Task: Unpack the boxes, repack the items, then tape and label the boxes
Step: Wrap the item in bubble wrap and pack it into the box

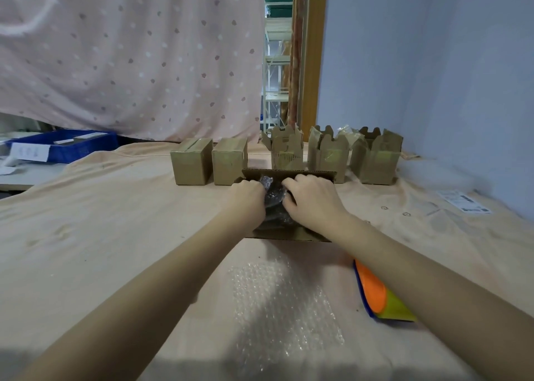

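Head view: both hands, left hand (248, 198) and right hand (312, 201), are close together, clamped on a dark bubble-wrapped item (273, 198) sitting inside the open box (289, 175) at table centre. Two closed boxes (209, 161) and three open ones (332, 152) stand just behind; a loose bubble wrap sheet (283, 302) lies nearer. Likely repacking, though possibly lifting out; next move calls for seating the item, then folding flaps.

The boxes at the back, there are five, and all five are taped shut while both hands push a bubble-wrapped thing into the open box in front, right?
Not quite. The head view shows only the two boxes on the left shut; the three on the right stand with flaps open. The rest holds: left hand and right hand press the bubble-wrapped thing into the open box.
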Demonstrator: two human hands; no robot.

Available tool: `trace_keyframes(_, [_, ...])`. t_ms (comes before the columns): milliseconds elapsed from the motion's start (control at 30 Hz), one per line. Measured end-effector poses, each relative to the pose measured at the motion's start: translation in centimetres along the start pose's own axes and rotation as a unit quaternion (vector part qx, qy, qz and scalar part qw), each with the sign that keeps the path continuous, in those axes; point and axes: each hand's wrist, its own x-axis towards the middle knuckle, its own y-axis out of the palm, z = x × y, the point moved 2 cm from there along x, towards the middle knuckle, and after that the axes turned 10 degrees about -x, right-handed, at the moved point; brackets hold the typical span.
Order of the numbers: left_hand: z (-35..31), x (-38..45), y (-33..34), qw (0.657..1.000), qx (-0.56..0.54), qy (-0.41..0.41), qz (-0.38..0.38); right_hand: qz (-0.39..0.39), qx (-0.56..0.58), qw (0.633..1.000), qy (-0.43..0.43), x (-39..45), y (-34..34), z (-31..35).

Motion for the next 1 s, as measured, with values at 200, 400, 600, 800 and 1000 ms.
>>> trace_keyframes(200, [0.4, 0.7, 0.1, 0.999, -0.042, -0.023, 0.022, 0.138, 0.145, 0.973, 0.111, 0.2, 1.6, -0.1])
trace_keyframes(400, [0.6, 1.9, 1.2, 0.987, -0.1, -0.062, 0.108, 0.32, 0.343, 0.868, 0.163, 0.8, 2.6, 0.4])
trace_keyframes(600, [0.6, 2.4, 1.7, 0.984, -0.12, -0.082, 0.105, 0.354, 0.343, 0.849, 0.192, 1.3, 3.3, 0.4])
trace_keyframes(800, [1.6, 1.9, 1.5, 0.981, -0.094, -0.111, 0.126, 0.485, 0.303, 0.808, 0.143, 1.2, 2.1, -0.9])
trace_keyframes(1000, [1.7, 1.8, 2.8, 0.991, -0.084, -0.074, 0.07, 0.474, 0.259, 0.836, 0.098, 0.8, 2.2, -0.6])
